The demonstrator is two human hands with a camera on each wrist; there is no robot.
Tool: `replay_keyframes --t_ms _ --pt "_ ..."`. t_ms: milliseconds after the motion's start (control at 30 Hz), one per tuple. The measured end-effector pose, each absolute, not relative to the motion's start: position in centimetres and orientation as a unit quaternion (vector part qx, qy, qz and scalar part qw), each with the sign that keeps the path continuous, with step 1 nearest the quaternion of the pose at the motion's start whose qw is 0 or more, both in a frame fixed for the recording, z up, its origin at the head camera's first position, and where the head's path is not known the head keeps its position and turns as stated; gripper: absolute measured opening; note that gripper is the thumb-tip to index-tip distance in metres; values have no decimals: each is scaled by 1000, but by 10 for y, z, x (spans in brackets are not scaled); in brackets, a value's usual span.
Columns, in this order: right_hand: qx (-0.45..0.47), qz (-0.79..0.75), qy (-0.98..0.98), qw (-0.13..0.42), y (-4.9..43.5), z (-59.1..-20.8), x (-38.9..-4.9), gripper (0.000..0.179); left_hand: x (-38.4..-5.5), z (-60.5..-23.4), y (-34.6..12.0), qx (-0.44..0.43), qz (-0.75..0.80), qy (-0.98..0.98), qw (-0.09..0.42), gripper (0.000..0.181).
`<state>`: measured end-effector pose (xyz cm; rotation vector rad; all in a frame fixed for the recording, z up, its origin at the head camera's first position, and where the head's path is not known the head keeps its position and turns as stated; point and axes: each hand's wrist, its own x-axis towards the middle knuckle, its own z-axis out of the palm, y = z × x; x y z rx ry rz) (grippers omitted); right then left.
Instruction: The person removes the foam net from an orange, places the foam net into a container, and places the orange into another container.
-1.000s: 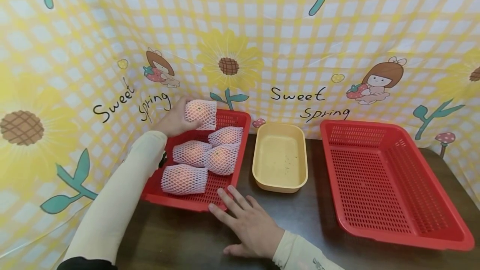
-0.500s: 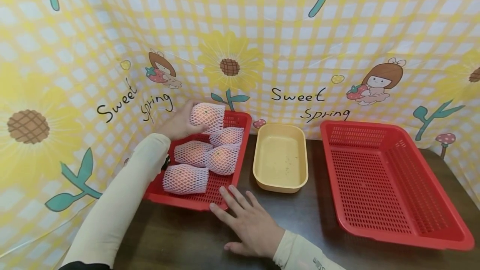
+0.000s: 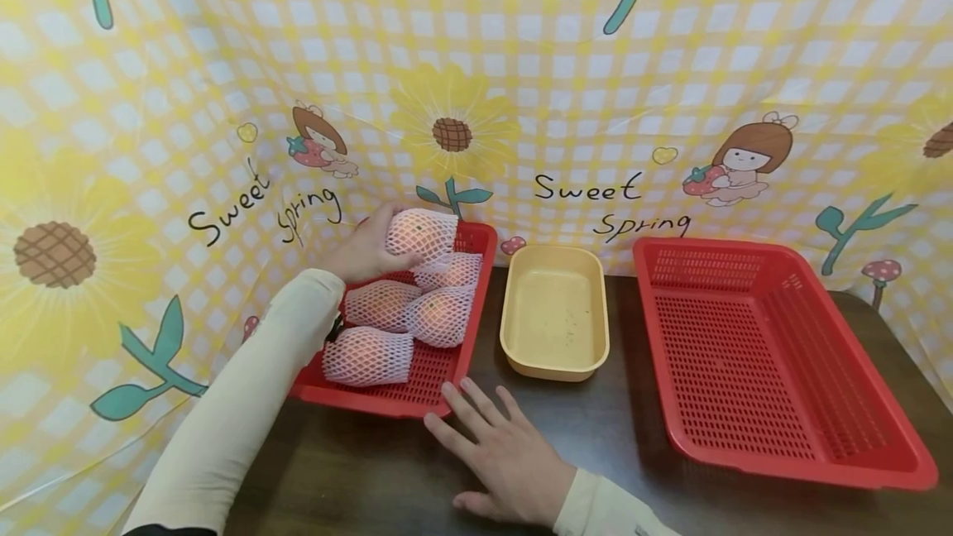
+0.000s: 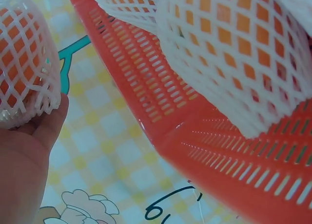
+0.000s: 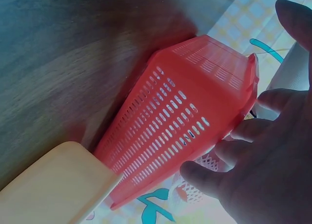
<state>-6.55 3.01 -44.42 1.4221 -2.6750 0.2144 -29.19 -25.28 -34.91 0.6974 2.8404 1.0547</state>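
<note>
My left hand (image 3: 365, 248) grips a round orange-coloured fruit in a white foam net (image 3: 420, 236), fingers behind it and thumb in front. It is over the back of the left red basket (image 3: 435, 391), overlapping another netted fruit (image 3: 457, 270) in the head view. Three more netted fruits lie in that basket: one at the middle left (image 3: 383, 304), one at the middle right (image 3: 441, 317) and one at the front (image 3: 367, 356). In the left wrist view the held fruit (image 4: 22, 63) sits above the fingers. My right hand (image 3: 514, 457) has its fingers spread, fingertips at the basket's near right corner.
A yellow rectangular tub (image 3: 554, 366) stands right of the left basket. Farther right is a second, larger red basket (image 3: 744, 370) with no fruit in it. All stand on a dark wooden table (image 3: 357, 470), with a checked, flower-printed cloth (image 3: 581, 64) hanging behind and at the left.
My left hand has carried the netted fruit rightward and slightly nearer, over the fruit at the basket's back. My right hand has shifted a little right and toward me.
</note>
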Motion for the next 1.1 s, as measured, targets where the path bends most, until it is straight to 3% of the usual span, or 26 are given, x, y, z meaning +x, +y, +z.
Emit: replay_keyframes --t_ms 533,1100 --pt "456 76 -887 22 47 -443 -52 89 -279 -352 -236 253 328 909 38 90" --pt "433 96 -895 38 76 -447 -45 89 -252 -354 -206 296 331 894 53 85"
